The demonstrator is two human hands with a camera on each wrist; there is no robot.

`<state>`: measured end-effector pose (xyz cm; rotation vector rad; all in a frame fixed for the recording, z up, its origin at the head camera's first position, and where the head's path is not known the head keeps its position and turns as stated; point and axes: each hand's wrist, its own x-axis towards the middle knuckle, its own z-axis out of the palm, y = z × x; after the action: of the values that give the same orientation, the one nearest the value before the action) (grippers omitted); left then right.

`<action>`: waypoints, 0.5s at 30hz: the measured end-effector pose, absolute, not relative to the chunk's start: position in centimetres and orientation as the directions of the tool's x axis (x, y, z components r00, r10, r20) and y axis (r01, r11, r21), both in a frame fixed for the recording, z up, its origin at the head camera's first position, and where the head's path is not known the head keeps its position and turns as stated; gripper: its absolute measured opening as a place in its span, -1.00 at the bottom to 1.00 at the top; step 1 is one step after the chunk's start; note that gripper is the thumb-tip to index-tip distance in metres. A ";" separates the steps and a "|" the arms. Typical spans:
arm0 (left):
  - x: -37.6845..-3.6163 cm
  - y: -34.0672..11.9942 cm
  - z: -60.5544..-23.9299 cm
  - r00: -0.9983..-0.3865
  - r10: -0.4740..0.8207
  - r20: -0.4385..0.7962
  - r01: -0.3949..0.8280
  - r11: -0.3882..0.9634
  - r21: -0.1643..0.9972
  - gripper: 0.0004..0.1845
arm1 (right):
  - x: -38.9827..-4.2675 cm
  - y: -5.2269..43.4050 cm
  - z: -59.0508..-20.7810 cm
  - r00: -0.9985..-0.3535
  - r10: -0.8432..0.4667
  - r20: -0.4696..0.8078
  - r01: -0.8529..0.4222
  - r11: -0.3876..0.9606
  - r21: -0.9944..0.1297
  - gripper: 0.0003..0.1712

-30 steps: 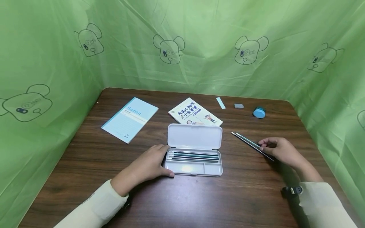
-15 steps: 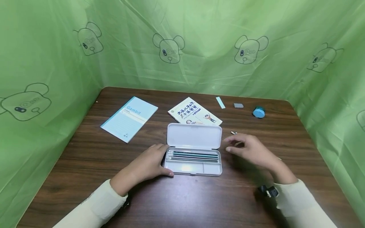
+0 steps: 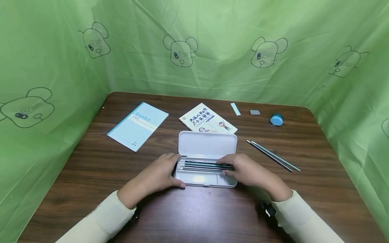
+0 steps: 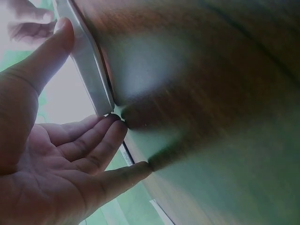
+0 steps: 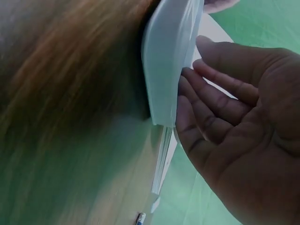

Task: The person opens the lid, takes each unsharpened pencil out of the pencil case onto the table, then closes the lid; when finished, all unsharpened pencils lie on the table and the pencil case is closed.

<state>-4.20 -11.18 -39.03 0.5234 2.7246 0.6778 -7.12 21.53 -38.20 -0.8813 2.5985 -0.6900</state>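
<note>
We see an open white pencil case (image 3: 207, 158) lying near the middle of the desk (image 3: 91, 175), a little toward the front edge, its lid folded back flat toward the far edge. Pencils (image 3: 200, 165) fill its long upper compartment; the two smaller front compartments hold nothing we can make out.

Our left hand (image 3: 159, 173) rests against the case's left end, thumb along the front corner and fingers straight, relaxed rather than clenched. Our right hand (image 3: 247, 170) lies over the case's right end, fingers reaching onto the pencils; the right wrist view shows them loosely extended against the case wall, and we cannot tell whether they pinch a pencil.

Two loose pencils (image 3: 273, 156) lie slanted on bare wood to the right, well apart from the case. Toward the far edge sit a blue notebook (image 3: 138, 126) on the left, a booklet (image 3: 208, 119) just behind the lid, then a paper strip (image 3: 235, 109), a grey eraser (image 3: 254, 112) and a blue sharpener (image 3: 276, 119) toward the far right corner. Wide bare wood runs along the front edge and by the left edge.
</note>
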 end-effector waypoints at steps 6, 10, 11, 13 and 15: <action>-4.1 -11.2 -39.0 -0.894 0.406 -0.190 0.272 0.828 0.490 0.15 | -7.0 20.9 -38.5 -0.747 -0.646 -0.153 -0.511 0.707 -0.488 -0.66; -4.2 -11.1 -39.1 -0.894 0.404 -0.195 0.267 0.828 0.492 0.16 | -7.0 20.7 -38.5 -0.752 -0.639 -0.160 -0.496 0.709 -0.501 -0.78; -4.2 -11.1 -39.1 -0.894 0.404 -0.194 0.268 0.828 0.493 0.16 | -6.9 20.7 -38.5 -0.755 -0.635 -0.163 -0.489 0.711 -0.505 -0.81; -4.2 -11.1 -39.1 -0.894 0.404 -0.193 0.267 0.828 0.493 0.16 | -6.9 20.6 -38.6 -0.757 -0.632 -0.166 -0.480 0.710 -0.515 -0.87; -4.2 -11.1 -39.1 -0.894 0.406 -0.190 0.271 0.827 0.492 0.16 | -6.9 20.5 -38.7 -0.759 -0.629 -0.168 -0.475 0.712 -0.518 -0.91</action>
<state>-4.23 -11.13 -39.08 0.5168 2.7222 0.6715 -6.92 20.49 -38.65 -0.8624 2.5860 -0.6497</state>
